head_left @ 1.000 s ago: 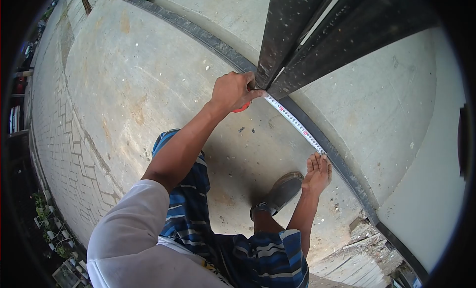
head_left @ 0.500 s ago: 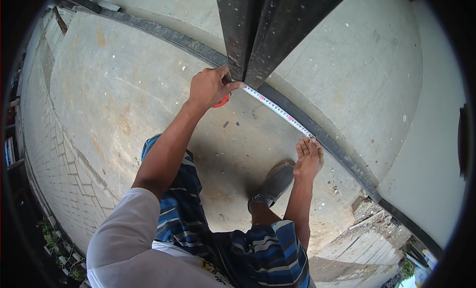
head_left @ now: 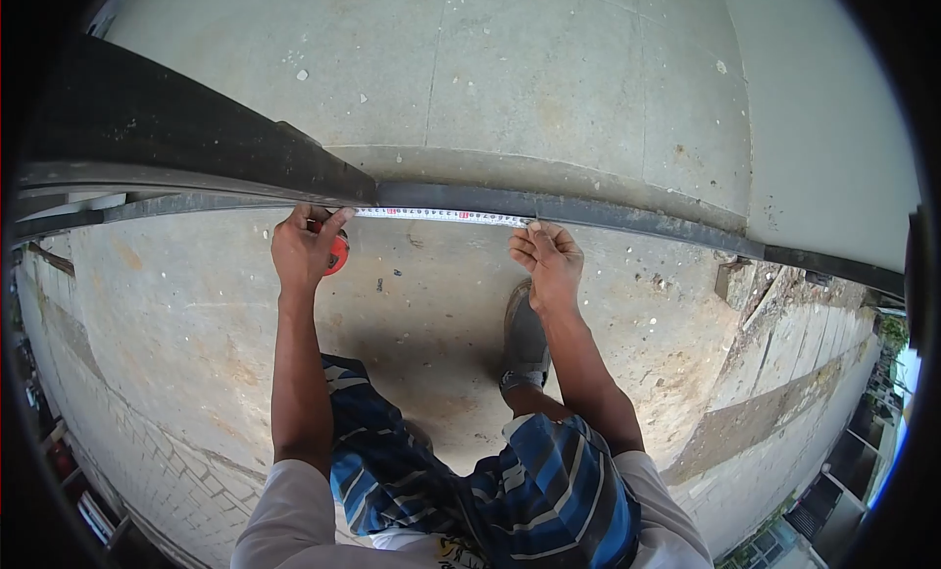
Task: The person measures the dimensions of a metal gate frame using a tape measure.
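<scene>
Tape (head_left: pixel 441 215) between left hand (head_left: pixel 302 250) and right hand (head_left: pixel 552 265)

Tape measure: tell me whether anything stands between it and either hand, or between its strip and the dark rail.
Nothing visible. The left hand holds the red case, the right hand pinches one end of the strip, which runs along the near edge of the dark rail.

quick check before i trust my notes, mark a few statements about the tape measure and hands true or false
1. The left hand is at the red case of the tape measure. True.
2. The tape blade is fully retracted. False: it is stretched between both hands.
3. The right hand holds a pencil. False: its fingers pinch the blade's end.
4. The blade runs alongside the dark floor rail. True.
5. The visible shoe is white. False: it is dark grey.
</scene>
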The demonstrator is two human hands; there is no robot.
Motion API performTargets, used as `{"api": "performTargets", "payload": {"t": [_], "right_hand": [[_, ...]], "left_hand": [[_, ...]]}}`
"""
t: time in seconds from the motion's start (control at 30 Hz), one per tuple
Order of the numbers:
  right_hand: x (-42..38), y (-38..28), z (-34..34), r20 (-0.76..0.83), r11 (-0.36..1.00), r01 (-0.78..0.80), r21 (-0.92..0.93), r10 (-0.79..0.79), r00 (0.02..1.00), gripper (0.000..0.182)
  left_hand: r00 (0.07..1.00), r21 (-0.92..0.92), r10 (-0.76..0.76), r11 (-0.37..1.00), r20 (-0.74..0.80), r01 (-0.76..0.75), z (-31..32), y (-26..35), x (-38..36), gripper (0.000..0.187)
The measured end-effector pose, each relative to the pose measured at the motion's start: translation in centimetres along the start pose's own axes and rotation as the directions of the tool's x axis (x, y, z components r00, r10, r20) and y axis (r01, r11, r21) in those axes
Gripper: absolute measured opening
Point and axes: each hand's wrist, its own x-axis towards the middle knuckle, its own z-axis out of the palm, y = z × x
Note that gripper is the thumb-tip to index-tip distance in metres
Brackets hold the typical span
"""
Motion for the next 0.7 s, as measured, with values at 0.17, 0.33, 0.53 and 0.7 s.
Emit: {"api": "performTargets", "payload": {"t": [0.17, 0.33, 0.53, 0.7], "right_hand": [[0.1, -0.1, 0.0, 0.003, 0.999, -0.021, 0.028, 0.021, 1.0, 0.014], [0.1, 0.3, -0.1, 0.045, 0.999, 0.001, 0.032, -0.003, 0.999, 0.014], [0.2, 0.2, -0.1, 0.046, 0.999, -0.016, 0.03, 0.014, 0.999, 0.014], [0.4, 0.1, -0.3, 0.047, 0.999, -0.033, 0.008, 0.033, 0.998, 0.012]], "left_hand": [[0.993, -0.058, -0.109, 0.992, 0.047, 0.112, 0.0, 0.7, 0.0, 0.038], [0.999, -0.035, -0.039, 0.999, -0.001, 0.039, 0.9, -0.8, 0.0, 0.04], [0.998, -0.055, -0.027, 0.998, -0.055, 0.023, 1.1, -0.7, -0.1, 0.042], [0.998, 0.006, -0.033, 0.999, -0.055, 0.033, 0.8, -0.1, -0.4, 0.043]]}}
